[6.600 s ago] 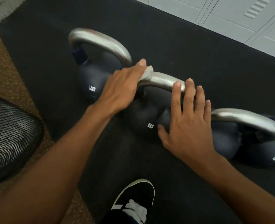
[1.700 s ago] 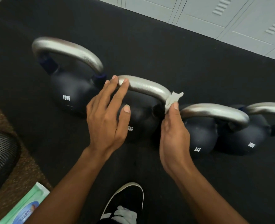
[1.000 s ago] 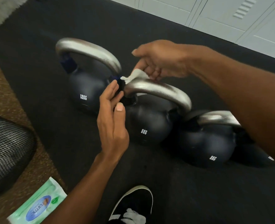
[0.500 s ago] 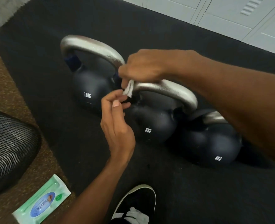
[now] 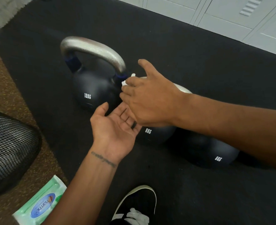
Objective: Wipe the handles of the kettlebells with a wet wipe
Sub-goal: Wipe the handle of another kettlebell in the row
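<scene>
Kettlebells stand in a row on the black mat (image 5: 182, 46), running from the middle of the frame down toward the lower right. Furthest left is the 12KG kettlebell (image 5: 91, 90), its white "12KG" marking plain on the dark body and its silver handle (image 5: 93, 47) arching up bare and untouched. Next to it, right of centre, sits an 8KG kettlebell (image 5: 156, 133), marked "8KG" in white; most of its handle is hidden under the right hand (image 5: 150, 101), with only a pale strip showing behind the wrist. A second 8KG kettlebell (image 5: 213, 153) lies further toward the lower right, also marked "8KG", its top covered by the right forearm. The right hand reaches across from the right edge, back of the hand up, thumb spread wide, fingers bent down over the left end of the middle handle with the white wet wipe (image 5: 126, 81) bunched under the fingertips; a small corner of it pokes out just beside the base of the 12KG handle. The left hand (image 5: 116, 127) lies palm up just below, fingers spread and holding nothing, its fingertips tucked under the right hand. At lower left a green wipes packet (image 5: 41, 205) lies on the brown floor, its blue oval label too blurred to read surely. A black mesh object (image 5: 9, 150) fills the left edge, a black shoe (image 5: 137, 203) the bottom centre, and pale lockers (image 5: 223, 15) the upper right.
</scene>
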The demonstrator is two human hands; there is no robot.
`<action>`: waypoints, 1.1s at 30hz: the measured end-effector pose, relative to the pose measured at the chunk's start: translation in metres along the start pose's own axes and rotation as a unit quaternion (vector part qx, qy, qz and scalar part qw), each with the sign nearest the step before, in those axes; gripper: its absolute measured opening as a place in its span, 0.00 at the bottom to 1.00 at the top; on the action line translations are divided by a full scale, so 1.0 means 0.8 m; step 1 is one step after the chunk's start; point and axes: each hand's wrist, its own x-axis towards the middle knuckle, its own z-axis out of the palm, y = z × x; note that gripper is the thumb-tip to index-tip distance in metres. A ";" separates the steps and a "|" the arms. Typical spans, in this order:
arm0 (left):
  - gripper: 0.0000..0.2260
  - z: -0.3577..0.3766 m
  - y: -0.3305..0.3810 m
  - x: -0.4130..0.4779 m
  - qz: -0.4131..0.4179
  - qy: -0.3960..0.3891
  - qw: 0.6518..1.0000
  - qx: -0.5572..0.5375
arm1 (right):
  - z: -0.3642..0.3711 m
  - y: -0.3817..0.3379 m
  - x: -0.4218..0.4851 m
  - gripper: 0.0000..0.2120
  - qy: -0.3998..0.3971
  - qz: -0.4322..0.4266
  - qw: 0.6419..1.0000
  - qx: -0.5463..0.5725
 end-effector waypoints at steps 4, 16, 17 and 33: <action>0.29 0.004 0.003 -0.001 -0.022 -0.038 0.997 -0.064 | -0.003 0.006 0.000 0.29 -0.002 0.010 0.997 0.079; 0.36 0.036 -0.018 0.009 -0.058 -0.141 0.962 -0.225 | 0.012 0.046 -0.087 0.28 0.121 0.268 0.860 0.418; 0.36 0.038 -0.022 0.013 -0.056 -0.144 0.960 -0.232 | 0.014 0.045 -0.094 0.28 0.117 0.281 0.852 0.426; 0.34 0.051 -0.038 0.020 -0.040 -0.155 0.956 -0.244 | 0.046 0.010 -0.129 0.37 0.058 0.298 0.868 0.394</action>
